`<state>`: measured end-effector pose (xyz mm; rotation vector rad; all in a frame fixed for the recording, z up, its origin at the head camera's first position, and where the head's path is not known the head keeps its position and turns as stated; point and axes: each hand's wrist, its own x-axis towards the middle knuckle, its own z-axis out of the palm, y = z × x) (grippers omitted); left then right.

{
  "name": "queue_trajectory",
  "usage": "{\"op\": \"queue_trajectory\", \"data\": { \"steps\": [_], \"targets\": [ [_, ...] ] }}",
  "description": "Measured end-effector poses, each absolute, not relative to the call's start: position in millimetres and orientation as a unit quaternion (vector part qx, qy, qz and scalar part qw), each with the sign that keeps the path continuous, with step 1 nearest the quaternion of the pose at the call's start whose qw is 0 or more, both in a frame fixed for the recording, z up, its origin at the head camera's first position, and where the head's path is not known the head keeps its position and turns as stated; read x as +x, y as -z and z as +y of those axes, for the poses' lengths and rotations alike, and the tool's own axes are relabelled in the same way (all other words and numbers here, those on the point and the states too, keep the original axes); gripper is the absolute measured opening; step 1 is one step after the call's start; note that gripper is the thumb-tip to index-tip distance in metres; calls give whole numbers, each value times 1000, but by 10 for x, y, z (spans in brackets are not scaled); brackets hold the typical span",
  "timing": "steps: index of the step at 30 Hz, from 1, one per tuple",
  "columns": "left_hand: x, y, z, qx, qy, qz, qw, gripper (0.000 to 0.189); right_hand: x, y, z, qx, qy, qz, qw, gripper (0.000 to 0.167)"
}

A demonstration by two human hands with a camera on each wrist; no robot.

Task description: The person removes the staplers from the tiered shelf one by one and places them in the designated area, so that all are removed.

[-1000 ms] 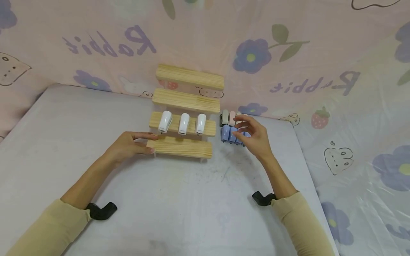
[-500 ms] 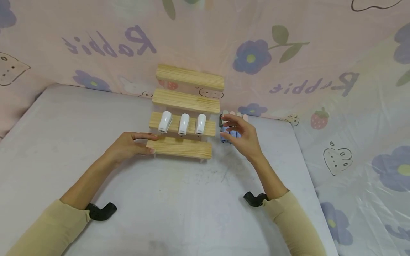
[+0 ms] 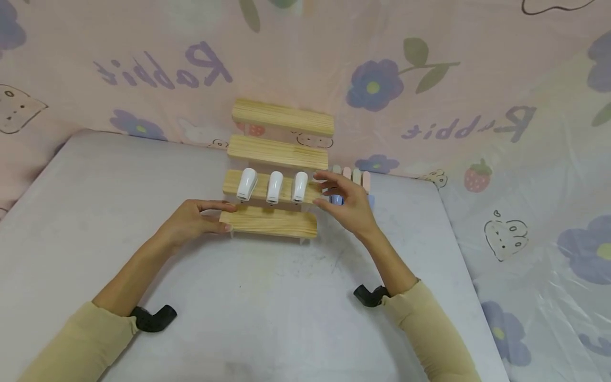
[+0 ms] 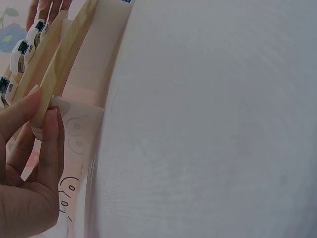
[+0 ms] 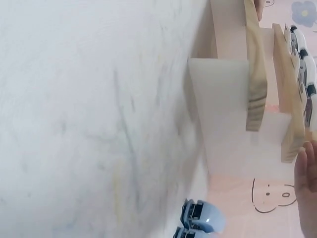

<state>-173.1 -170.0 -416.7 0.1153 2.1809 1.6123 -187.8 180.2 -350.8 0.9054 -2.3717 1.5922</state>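
Note:
A stepped display rack with several wooden boards (image 3: 269, 220) on translucent side panels (image 5: 223, 99) stands against the back cloth. Three white mini staplers (image 3: 275, 187) sit in a row on the second board from the front. My left hand (image 3: 191, 220) pinches the left end of the front board, thumb and fingers on opposite faces in the left wrist view. My right hand (image 3: 350, 207), fingers loosely bent and apart, reaches the right end of the staplers' board. Its fingertips (image 5: 301, 166) are right at that board's end, beside the rightmost white stapler.
Right of the rack, partly behind my right hand, stand blue mini staplers (image 5: 205, 215) and a row of grey-green and pink ones (image 3: 366, 182). A printed cloth (image 3: 296, 63) rises behind the white table (image 3: 267, 318). Black wrist mounts (image 3: 155, 318) sit at both cuffs.
My right hand has moved left, from above the blue and pastel staplers to the right end of the rack. My left hand keeps its hold on the front board.

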Motion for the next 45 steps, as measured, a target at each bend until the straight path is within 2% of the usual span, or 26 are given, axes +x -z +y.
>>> {"op": "queue_trajectory", "data": {
  "steps": [14,21,28,37,45],
  "targets": [
    [-1759,4153,-1695,46,-573,790,216,57,-1828,3424,1621,272,-466,-839,67,55],
    [-1760,4149,-1691,45,-577,787,214,57,-2021,3682,1622,242,-449,-858,69,61],
    [-1761,4143,-1675,49,-581,784,214,56,-2051,3720,1630,242,-450,-857,69,61],
    [-1754,4142,-1673,48,-579,786,212,57,-1816,3418,1589,254,-454,-852,60,57],
    [-1744,4160,-1701,46,-580,786,209,57,-1790,3416,1701,256,-467,-845,47,57]
  ]
}}
